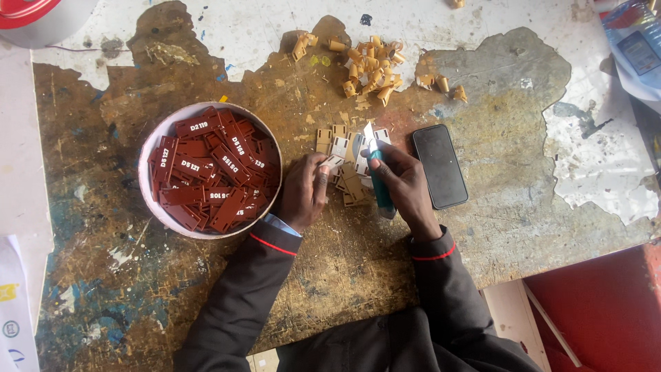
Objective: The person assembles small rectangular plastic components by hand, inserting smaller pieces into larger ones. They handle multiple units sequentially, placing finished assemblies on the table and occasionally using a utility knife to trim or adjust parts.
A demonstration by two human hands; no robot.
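My right hand grips a teal-handled utility knife, its blade tip pointing up toward the far side. My left hand pinches a small white-faced tag next to the blade. Between and under both hands lies a small heap of tan and white rectangular tags on the worn wooden table.
A round white bowl of dark red engraved tags sits left of my left hand. A black phone lies right of my right hand. Curled tan peelings are scattered at the far side. The table edge runs at lower right.
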